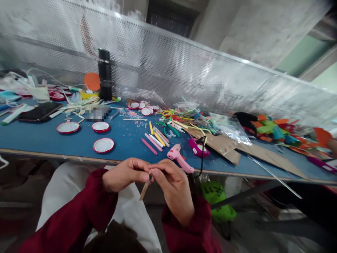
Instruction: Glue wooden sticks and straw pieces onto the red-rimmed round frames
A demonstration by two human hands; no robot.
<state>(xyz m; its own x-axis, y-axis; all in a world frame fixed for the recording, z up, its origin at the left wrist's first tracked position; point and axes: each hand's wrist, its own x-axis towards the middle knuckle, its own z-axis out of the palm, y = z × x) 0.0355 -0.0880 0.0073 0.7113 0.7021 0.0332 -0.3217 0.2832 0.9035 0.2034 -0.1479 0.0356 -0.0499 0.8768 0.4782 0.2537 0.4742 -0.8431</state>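
Observation:
Below the near edge of the blue table (123, 138), my left hand (123, 174) and my right hand (171, 188) meet above my lap. Both pinch a thin wooden craft stick (145, 188), which hangs down tilted from between the fingertips. A small dark bit shows on the stick where the fingers meet; what it is cannot be told. A pink glue gun (179, 158) lies on the table edge just beyond my right hand, its black cord looping beside it.
Red-rimmed round lids (103, 145) and coloured sticks (155, 138) lie on the table. A black bottle (104, 74) stands at the perforated metal wall. A phone (39, 111) lies left; cardboard (223, 144), plastic bags and coloured foam pieces lie right. A green bag (218, 203) hangs below.

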